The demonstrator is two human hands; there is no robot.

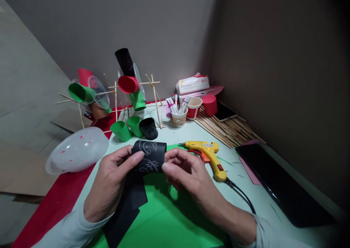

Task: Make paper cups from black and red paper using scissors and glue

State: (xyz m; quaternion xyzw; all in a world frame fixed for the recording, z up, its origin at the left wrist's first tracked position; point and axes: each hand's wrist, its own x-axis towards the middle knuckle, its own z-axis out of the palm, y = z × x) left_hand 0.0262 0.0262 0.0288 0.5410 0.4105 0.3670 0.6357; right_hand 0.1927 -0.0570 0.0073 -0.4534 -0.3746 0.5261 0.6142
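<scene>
A black paper tube (151,157) with pale swirling line drawings lies sideways between my two hands, above the table. My left hand (109,178) grips its left end, thumb pressed on the drawn side. At the right end, the thumb and fingers of my right hand (186,169) pinch the rim. Below the tube are black paper pieces (123,219) on a large green sheet (169,219). Just beyond stand two green paper cups (121,131) and a black paper cup (149,128). A yellow glue gun (209,155) rests right of my right hand, its cord running toward me.
Stick frames carrying coloured paper cups (128,84) and clear discs stand at the back left. A clear plastic bowl (79,149) is at left. Behind are a cup of markers (179,118), bundled sticks (226,128) and a tissue pack (193,84). A glossy black object (284,182) lies right.
</scene>
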